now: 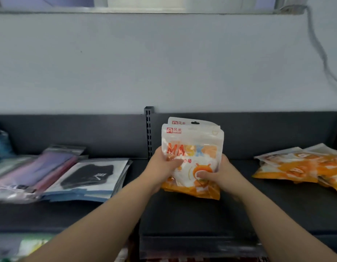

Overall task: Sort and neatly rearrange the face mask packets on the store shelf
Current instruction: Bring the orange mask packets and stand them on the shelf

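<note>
Gleaming white-and-orange mask packets (193,138) (stacked, upright)

glossy plastic mask packets (192,148) (white and orange) over matt dark shelf (182,214).

Orange and white on a dark grey shelf (182,216)
Held mask packets (192,140) white over orange; three o'clock pile (288,168) orange; nine o'clock: black mask (88,174), pink packets (56,163).

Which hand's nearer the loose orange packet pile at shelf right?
Right. The right hand grips the held stack nearest the pile; the left hand grips its far side.
</note>
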